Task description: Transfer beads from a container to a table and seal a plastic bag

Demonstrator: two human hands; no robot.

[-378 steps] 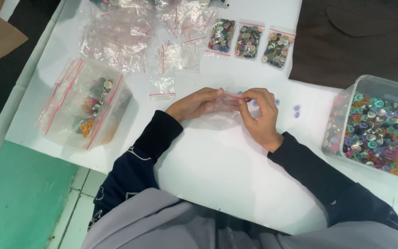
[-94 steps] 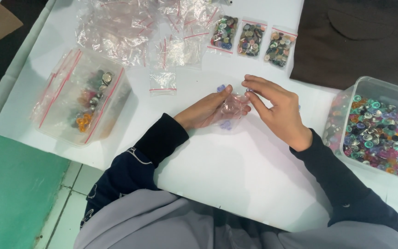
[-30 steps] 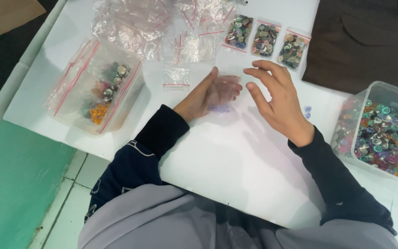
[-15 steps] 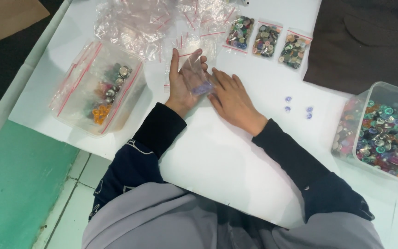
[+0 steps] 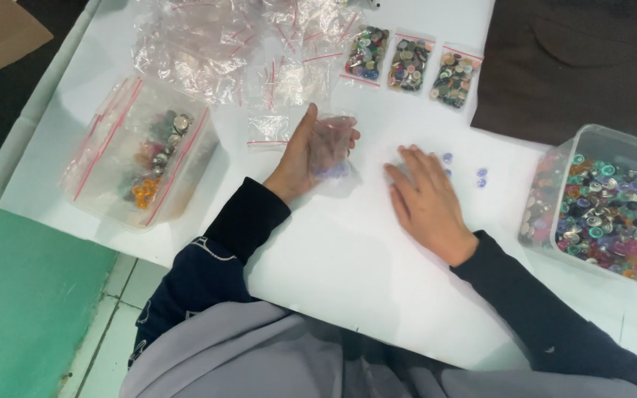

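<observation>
Small clear bag (image 5: 331, 147) cradled in half-open left hand (image 5: 300, 158); right hand (image 5: 425, 195) flat, empty, beside purple beads (image 5: 464, 169).

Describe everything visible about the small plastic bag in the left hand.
The small plastic bag is clear, thin and crinkled, resting in the upturned palm of the left hand, whose fingers curl around its far edge. A few purple beads show through at its lower end, nearest the wrist. Whether its top is sealed cannot be told. It is held just over the white table, near an empty red-striped zip bag.
</observation>
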